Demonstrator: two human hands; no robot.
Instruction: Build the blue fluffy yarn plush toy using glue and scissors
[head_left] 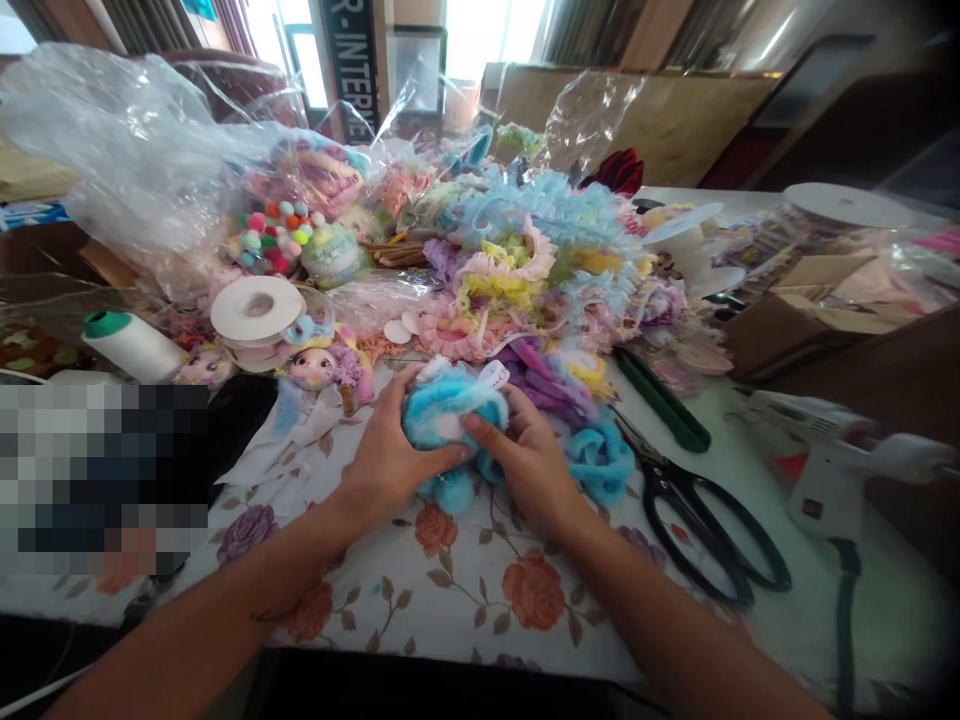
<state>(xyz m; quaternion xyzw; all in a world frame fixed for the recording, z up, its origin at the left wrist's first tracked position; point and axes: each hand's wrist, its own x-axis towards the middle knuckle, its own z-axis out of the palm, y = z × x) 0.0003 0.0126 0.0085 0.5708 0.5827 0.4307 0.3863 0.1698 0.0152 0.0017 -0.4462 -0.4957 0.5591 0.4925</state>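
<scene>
My left hand (386, 455) and my right hand (529, 460) both grip a fluffy blue and white plush piece (450, 415) just above the floral tablecloth (465, 590). The left fingers wrap its left side with the thumb under it. The right thumb and fingers pinch its right side, near a small white tag (493, 375). A loose curl of blue fuzzy trim (600, 462) lies right beside my right hand.
Black scissors (705, 525) and a white glue gun (832, 465) lie to the right. A heap of pastel lace and frilly trims (525, 260) fills the table's middle. Small doll heads (315, 368), a ribbon spool (257, 308), a thread cone (131, 345) and plastic bags (135, 150) sit left.
</scene>
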